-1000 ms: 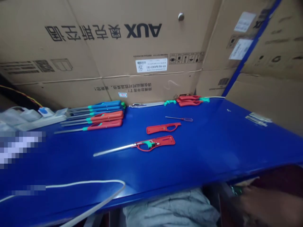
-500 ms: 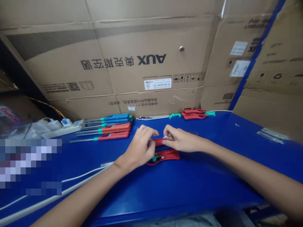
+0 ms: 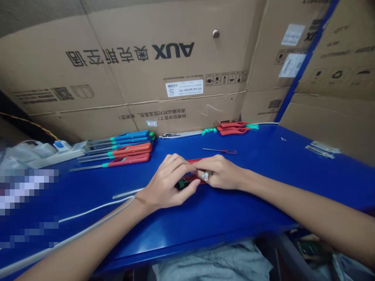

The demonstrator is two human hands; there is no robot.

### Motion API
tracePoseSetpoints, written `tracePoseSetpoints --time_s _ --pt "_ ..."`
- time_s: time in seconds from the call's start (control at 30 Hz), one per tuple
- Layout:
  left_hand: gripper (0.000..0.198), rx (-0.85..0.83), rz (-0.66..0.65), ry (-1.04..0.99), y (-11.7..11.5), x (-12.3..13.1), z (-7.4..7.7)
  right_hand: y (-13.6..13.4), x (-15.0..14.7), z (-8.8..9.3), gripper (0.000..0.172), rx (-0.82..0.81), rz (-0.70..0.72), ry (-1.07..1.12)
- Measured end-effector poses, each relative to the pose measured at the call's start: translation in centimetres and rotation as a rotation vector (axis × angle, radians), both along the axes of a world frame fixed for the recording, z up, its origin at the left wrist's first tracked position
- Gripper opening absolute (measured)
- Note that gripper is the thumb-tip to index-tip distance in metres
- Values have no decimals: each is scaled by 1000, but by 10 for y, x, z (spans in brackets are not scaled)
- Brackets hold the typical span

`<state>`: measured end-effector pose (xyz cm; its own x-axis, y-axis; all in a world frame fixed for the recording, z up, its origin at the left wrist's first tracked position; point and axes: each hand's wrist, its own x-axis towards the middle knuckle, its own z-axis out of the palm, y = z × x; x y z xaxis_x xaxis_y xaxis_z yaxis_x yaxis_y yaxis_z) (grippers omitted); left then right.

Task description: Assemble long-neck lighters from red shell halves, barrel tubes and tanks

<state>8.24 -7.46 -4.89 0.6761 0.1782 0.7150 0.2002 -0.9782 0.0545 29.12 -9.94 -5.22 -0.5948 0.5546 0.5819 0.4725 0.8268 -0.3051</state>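
Note:
My left hand arches over an open red lighter half-shell, thumb on the near side and fingers on the far side. Between them show a green and black part and, left of the wrist, a metal tube. My right hand meets the left fingertips above the shell's right end. Curled in its fingers is a small whitish part, its kind unclear. Just behind the hands lies another red piece, mostly covered.
Blue and red long-nosed lighters lie at the left. A screwdriver rests behind my right hand. Red shells, green parts and metal rods lie farther back. A power strip and white cable are at left; cardboard stands behind.
Both hands have moved from the rear red piece toward the nearer open half-shell. The right hand has turned, showing the whitish part in its fingers. The screwdriver has come into view; the camera has tilted down.

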Motion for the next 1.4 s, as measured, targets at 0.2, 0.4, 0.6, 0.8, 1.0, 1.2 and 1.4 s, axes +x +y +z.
tracePoseSetpoints --time_s 0.2,0.4,0.6,0.8,1.0,1.2,1.4 --pt "22 51 -7 -8 -3 3 2 -2 3 1 22 -57 -60 4" --pt "15 39 -7 -1 -7 5 3 -6 2 5 20 -100 -90 -94" --pt "8 21 -2 -9 -7 6 0 -12 -5 5 21 -171 -127 -72" --pt "17 -35 77 -73 -3 4 -4 -16 -8 11 18 -278 -183 -3" --pt "10 -81 76 -68 0 3 -3 -16 -6 16 9 -252 -81 -68" --pt "15 -95 11 -58 1 1 -1 -14 -4 14 10 -310 -31 -21" --pt "19 -117 7 -44 4 1 -5 -11 -4 12 14 -501 26 130"
